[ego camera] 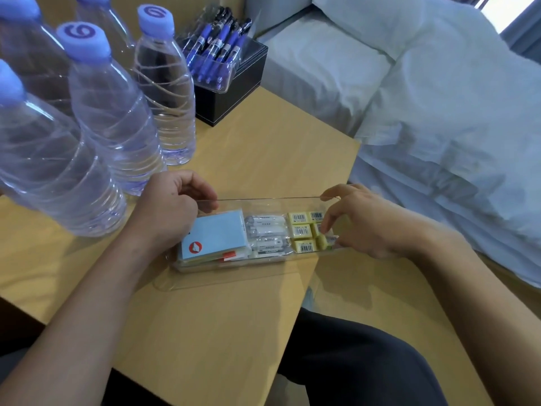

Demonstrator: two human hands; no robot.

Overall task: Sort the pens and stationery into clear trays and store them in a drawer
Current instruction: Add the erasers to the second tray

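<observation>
One clear rectangular tray (pixel 257 202) holds yellow blocks (pixel 301 230).

Long clear tray (pixel 263 201) lying crosswise, pale-blue sticky-note pad (pixel 215 234) at its left end, white wrapped erasers (pixel 266 237) in the middle, yellow barcoded erasers (pixel 301 231) at right, second clear tray (pixel 227 82) farther back, tilted, filled with blue pens (pixel 218 46)

The left hand (pixel 169 209) grips the clear tray (pixel 234 276) at its nine-o'clock end; the right hand (pixel 366 227) pinches a yellow eraser (pixel 322 241) at its three-o'clock end.
</observation>
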